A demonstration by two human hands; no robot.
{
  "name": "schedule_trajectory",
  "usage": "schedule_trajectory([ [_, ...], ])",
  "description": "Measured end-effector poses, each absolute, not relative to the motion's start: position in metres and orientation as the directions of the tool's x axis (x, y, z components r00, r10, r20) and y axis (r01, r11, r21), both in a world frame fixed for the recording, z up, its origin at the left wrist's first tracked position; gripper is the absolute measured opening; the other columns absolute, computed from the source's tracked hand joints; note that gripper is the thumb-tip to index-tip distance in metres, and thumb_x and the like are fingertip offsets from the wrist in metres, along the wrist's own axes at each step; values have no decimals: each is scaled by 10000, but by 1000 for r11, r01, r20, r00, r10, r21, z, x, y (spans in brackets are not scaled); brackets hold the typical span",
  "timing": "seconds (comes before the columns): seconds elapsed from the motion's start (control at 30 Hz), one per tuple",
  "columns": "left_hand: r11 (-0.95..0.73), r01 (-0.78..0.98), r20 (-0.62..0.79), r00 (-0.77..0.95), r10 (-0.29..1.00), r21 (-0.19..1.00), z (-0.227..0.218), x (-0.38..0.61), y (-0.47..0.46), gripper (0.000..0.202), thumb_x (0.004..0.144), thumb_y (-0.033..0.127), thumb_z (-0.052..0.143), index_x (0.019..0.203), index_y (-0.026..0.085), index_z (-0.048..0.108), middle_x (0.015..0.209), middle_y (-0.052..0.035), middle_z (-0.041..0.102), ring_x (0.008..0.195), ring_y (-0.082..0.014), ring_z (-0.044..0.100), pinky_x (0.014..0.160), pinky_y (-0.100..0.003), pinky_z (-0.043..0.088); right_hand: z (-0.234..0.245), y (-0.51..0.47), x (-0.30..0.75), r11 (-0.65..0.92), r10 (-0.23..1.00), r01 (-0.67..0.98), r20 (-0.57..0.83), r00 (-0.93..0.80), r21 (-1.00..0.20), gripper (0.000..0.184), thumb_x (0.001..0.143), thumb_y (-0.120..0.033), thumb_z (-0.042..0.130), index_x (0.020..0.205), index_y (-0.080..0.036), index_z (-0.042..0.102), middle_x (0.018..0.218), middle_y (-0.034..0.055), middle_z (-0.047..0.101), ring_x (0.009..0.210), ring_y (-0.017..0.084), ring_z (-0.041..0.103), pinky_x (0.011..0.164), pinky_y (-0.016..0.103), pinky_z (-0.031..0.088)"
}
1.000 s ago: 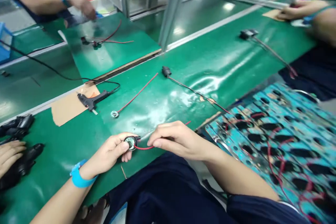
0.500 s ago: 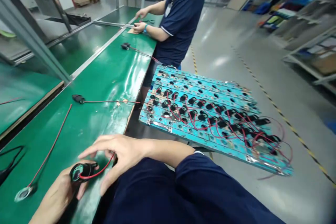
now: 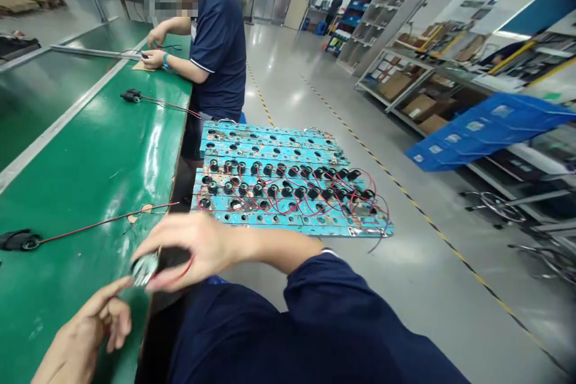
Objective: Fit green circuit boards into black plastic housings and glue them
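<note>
My right hand [image 3: 198, 246] is closed around a small black cylindrical part [image 3: 146, 269], gripped between thumb and fingers over the bench edge. Its round face looks pale green and shiny, and a red wire loops from it beside my thumb. Motion blur hides the finer detail. To the lower left, my left hand [image 3: 87, 330] holds nothing. Its index finger points at the part's face, at or very near its rim, while the other fingers are loosely bent. A similar black part [image 3: 20, 240] with a long red wire lies on the green bench top [image 3: 90, 192].
Beyond the bench edge stands a blue slotted board [image 3: 292, 225] with rows of black wired parts. A co-worker [image 3: 220, 48] works at the bench's far end. Another black part [image 3: 131, 96] with wires lies between us. Blue bins [image 3: 486, 126] and shelving stand at right.
The black part has passed from my left hand into my right. My left hand has let go, with its index finger stretched out. The view has swung to the right.
</note>
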State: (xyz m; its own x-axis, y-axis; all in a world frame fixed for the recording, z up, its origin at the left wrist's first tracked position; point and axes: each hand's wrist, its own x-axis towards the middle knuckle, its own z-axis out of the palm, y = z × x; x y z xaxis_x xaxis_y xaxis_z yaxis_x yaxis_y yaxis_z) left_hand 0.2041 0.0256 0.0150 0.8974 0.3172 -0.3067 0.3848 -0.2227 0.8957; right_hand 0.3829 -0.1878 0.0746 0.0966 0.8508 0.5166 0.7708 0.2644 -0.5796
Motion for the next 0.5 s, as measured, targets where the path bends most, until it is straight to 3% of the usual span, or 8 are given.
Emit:
schedule_trajectory([
  [0.07,-377,346,-205,908,367,859,23,206,21,661,812,750,547,1163,209,695,646,-15,665,568,-187,597,549,-287,528,85,-215,425,3,787,829,512,343,-560,373,895,-395,687,1182,-160,650,1140,55,709,1032,133,635,959,245,477],
  [0.13,-499,358,-145,899,414,789,25,204,16,607,839,698,569,1166,200,691,702,-13,683,644,-186,638,613,-264,536,92,-239,477,-403,639,760,437,633,-510,402,850,-464,714,1162,-214,674,1095,21,718,910,142,642,872,275,499],
  [0.17,-534,373,-127,889,441,759,23,202,13,590,837,691,579,1141,200,701,709,-10,687,654,-186,650,608,-252,529,92,-247,504,-484,586,717,422,692,-502,417,865,-445,698,1194,-191,662,1115,56,712,908,165,638,871,313,495],
  [0.3,-560,372,-50,861,505,741,13,199,-1,514,830,661,613,1073,223,729,725,15,692,627,-158,635,586,-212,487,71,-256,591,-626,509,618,351,786,-476,361,892,-336,692,1173,-111,659,1112,138,694,939,205,636,916,382,493],
  [0.5,-549,361,-24,850,527,753,13,201,-10,458,836,636,624,1035,241,743,691,22,654,613,-155,604,587,-213,482,14,-223,635,-718,519,531,162,839,-451,348,976,-377,601,1253,-167,600,1253,92,622,1060,213,644,902,432,564],
])
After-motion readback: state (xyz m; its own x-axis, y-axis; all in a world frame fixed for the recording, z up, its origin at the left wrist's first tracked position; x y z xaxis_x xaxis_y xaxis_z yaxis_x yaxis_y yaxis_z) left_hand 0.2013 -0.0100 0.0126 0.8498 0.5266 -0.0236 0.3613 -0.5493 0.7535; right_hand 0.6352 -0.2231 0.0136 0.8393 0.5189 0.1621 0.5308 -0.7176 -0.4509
